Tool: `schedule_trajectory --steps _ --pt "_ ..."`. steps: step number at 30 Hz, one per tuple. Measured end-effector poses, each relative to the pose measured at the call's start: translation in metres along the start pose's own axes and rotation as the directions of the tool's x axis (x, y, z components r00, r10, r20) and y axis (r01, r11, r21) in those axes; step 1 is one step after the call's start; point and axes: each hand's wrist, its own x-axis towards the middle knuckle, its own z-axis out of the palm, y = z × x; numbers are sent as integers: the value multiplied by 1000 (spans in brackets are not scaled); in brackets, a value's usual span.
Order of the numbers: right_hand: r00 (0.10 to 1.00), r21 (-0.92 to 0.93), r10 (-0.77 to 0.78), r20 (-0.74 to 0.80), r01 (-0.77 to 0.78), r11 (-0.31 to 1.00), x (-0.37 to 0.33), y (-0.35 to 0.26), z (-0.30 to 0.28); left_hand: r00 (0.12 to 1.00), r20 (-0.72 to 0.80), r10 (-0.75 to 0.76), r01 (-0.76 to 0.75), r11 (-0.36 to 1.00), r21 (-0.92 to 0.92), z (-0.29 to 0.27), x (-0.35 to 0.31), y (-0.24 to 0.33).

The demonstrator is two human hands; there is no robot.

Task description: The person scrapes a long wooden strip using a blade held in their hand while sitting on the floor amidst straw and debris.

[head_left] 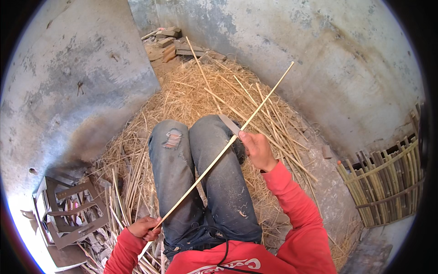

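Note:
A long, thin, pale bamboo strip (196, 183) slants across my thighs, from low at the left to high at the right. My left hand (143, 228) is closed round its lower end, beside my left hip. Over my right knee, my right hand (259, 151) is closed on a knife (229, 124). The broad blade points up and to the left and meets the strip; the handle is hidden in my fingers. The strip passes right at the fingertips of this hand, and its far end sticks out beyond them.
Curly shavings (178, 102) cover the floor around my legs, with several loose bamboo strips (278, 123) lying on them. Bricks (168, 39) are piled in the far corner between worn plaster walls. A slatted bamboo panel (385, 185) stands at right, a dark frame (84, 230) at left.

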Motion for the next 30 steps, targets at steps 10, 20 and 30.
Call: schedule_trajectory --steps 10,20,30 --pt "996 156 87 -12 -84 984 10 6 -17 997 -65 48 -45 998 49 3 -1 2" --pt "842 -479 -208 -499 -68 875 52 13 -78 975 -163 149 -118 976 185 -35 -15 -27" --pt "974 -313 -194 -117 150 938 -30 -32 21 975 -192 114 -85 985 153 -33 -19 -30"
